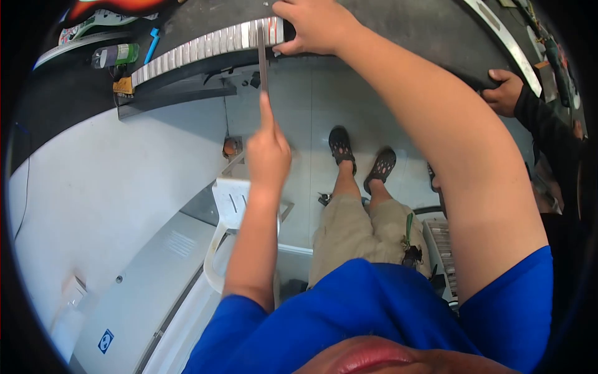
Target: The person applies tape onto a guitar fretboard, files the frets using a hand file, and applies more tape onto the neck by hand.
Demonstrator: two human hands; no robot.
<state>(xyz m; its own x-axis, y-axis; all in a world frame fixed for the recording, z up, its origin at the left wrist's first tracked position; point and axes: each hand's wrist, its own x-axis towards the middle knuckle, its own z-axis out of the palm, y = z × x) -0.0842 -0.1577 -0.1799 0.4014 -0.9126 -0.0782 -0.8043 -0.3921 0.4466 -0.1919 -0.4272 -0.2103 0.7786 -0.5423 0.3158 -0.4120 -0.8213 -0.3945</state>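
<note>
One thin stick (263, 68), one bumpy strip (205, 43), two hands.
The left hand (268, 156) grips the stick, which pokes out ahead; the right hand (316, 26) holds the strip's right end.

The location is a workshop. Indicators: a dark work surface (405, 28) bearing a segmented strip (205, 47), a flat metal tool (263, 65) at that strip, and an apparent power tool (565, 75) at far right.

The desk (386, 19) looks matt; the ribbed strip (215, 42) along its edge shines like metal, and the chair (232, 202) near the desk is smooth plastic (glossy, I'd say).
</note>
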